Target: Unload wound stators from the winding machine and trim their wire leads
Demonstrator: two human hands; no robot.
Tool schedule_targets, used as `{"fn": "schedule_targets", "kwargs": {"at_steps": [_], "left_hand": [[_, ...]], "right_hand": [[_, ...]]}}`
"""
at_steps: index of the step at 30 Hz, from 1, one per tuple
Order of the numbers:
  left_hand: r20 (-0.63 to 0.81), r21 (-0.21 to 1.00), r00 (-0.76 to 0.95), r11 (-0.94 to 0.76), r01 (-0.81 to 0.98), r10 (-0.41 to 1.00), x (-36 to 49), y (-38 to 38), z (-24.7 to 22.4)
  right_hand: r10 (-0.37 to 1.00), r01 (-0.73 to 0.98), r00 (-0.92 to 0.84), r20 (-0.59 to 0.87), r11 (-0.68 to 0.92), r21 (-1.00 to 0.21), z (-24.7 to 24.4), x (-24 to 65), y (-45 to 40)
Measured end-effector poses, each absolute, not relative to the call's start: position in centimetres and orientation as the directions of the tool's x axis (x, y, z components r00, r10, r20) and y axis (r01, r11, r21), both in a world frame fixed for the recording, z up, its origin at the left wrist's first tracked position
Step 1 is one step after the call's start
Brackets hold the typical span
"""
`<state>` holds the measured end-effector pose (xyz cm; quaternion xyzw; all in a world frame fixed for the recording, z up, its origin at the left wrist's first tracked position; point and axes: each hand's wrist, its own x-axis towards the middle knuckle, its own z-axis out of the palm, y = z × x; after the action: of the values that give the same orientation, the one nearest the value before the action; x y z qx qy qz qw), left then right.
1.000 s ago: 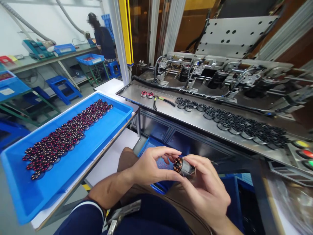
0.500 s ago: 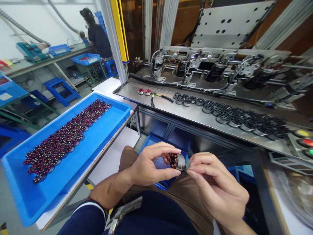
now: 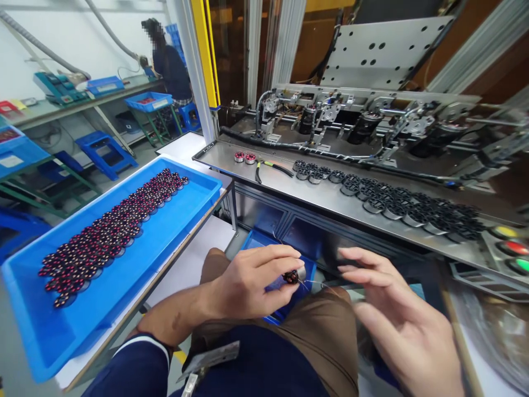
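Bright, diffuse room light, dimmer inside the machine (image 3: 384, 52); sheen on the metal worktop (image 3: 225, 152); right hand (image 3: 407, 317) slightly motion-blurred; frame edges stretched

Cylindrical wound core (image 3: 293, 275) in left hand (image 3: 250, 281), black-and-copper end leftward, grey side rightward (thin wires (image 3: 314, 283) trailing).

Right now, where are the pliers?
In the head view, the pliers lie above centre on the metal ledge, just right of the two red parts and left of the dark parts.
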<state>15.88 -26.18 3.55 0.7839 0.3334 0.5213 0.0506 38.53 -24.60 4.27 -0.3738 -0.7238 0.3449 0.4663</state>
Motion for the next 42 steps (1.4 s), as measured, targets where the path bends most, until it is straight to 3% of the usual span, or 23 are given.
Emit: {"fn": "schedule_targets", "kwargs": {"at_steps": [4,8,11,15,20,27,32,35,38,40,42], "left_hand": [[0.763,0.322,0.316,-0.756,0.570,0.563,16.0,-26.4,3.8],[0.775,0.323,0.308,-0.764,0.559,0.553,15.7,-26.8,3.7],[0.754,0.403,0.309,-0.780,0.479,0.580,14.9,-27.0,3.7],[0.686,0.559,0.339,-0.765,0.320,0.644,13.9,-27.2,3.7],[0.675,0.601,0.281,-0.729,0.328,0.683,13.9,-27.2,3.3],[0.691,0.574,0.245,-0.722,0.386,0.680,14.1,-27.1,3.1],[0.613,0.731,0.168,-0.635,0.250,0.772,11.4,-27.7,3.1],[0.575,0.801,0.014,-0.566,0.196,0.818,9.7,-27.9,2.5],[0.528,0.849,-0.169,-0.512,0.134,0.832,9.2,-27.9,1.7],[0.495,0.868,-0.247,-0.485,0.104,0.833,9.4,-27.8,1.3],[0.473,0.880,-0.291,-0.465,0.099,0.832,9.6,-27.8,1.1]], "right_hand": [[0.757,0.347,-0.431,0.492,0.642,-0.684,5.6,36.2,-25.0],[0.741,0.336,-0.459,0.490,0.655,-0.677,6.0,34.6,-24.8],[0.672,0.306,-0.544,0.502,0.716,-0.627,6.2,35.0,-23.9],[0.517,0.288,-0.691,0.506,0.838,-0.464,6.6,36.9,-21.9],[0.475,0.403,-0.681,0.557,0.879,-0.256,7.7,38.1,-21.6],[0.315,0.249,-0.708,0.632,0.949,-0.194,7.8,33.8,-23.9],[0.202,0.128,-0.821,0.534,0.977,-0.172,7.3,33.9,-21.6],[0.277,0.189,-0.824,0.495,0.957,-0.222,7.6,32.9,-17.0],[0.536,0.455,-0.686,0.492,0.844,-0.285,7.2,28.9,-11.0],[0.742,0.684,-0.562,0.364,0.665,-0.299,6.3,25.3,-7.1],[0.807,0.758,-0.515,0.288,0.586,-0.288,5.1,22.2,-4.3]]}}
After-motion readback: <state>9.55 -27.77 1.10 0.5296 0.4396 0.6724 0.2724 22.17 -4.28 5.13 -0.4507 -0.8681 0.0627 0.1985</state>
